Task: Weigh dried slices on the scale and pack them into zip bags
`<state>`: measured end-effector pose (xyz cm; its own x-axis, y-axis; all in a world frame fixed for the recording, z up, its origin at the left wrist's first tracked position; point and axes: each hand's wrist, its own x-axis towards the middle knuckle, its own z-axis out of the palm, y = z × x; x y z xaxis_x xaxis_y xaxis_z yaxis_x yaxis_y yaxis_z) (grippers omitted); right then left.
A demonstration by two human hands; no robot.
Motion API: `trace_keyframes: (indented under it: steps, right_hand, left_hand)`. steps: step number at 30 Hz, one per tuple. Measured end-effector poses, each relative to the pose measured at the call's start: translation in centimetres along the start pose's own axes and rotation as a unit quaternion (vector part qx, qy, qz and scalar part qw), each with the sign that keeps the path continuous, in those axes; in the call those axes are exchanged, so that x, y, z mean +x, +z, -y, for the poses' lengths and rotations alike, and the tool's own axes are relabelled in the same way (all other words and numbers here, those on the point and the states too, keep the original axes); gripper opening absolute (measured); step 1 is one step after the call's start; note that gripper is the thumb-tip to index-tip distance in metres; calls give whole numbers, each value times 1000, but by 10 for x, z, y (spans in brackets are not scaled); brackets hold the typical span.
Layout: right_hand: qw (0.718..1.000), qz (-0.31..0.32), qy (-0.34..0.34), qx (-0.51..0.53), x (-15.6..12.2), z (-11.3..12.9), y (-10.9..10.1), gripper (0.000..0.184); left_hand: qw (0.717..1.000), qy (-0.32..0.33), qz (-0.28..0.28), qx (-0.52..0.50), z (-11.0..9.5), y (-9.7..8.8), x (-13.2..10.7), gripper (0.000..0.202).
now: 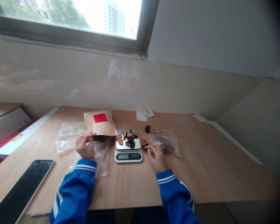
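Observation:
My left hand pinches the lower edge of a kraft paper bag with a red label, and a dark flat piece shows under the bag's edge. A digital kitchen scale stands between my hands, bearing several pieces of dried peel, dark on one side and tan on the other. My right hand rests at the mouth of a clear zip bag holding more dark pieces. One loose piece lies just beyond its fingertips, next to the scale.
Two flattened clear zip bags lie around my left hand. A black phone rests on the wooden table at the near left. A dark round piece, white paper and crumpled tissue lie towards the tiled wall.

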<state>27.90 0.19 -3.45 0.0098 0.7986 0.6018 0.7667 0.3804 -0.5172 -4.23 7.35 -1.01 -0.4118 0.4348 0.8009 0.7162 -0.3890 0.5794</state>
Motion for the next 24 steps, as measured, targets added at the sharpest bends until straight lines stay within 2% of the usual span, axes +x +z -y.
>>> trace_keyframes:
  steps: [5,9,17,24]
  right_hand:
    - [997,-67,-30,-19,1,3,-2,21]
    - [994,-90,-55,-27,1,5,-2,21]
    - [990,-101,-93,-40,1,11,-1,24]
    - [993,-62,-91,-49,2,19,11,28]
  left_hand:
    - [1000,8,-4,2,1,1,-1,11]
    - [1000,-4,0,7,0,0,-1,12]
    - [1000,8,-5,5,-2,0,1,12]
    - [1000,5,-6,5,0,0,0,11]
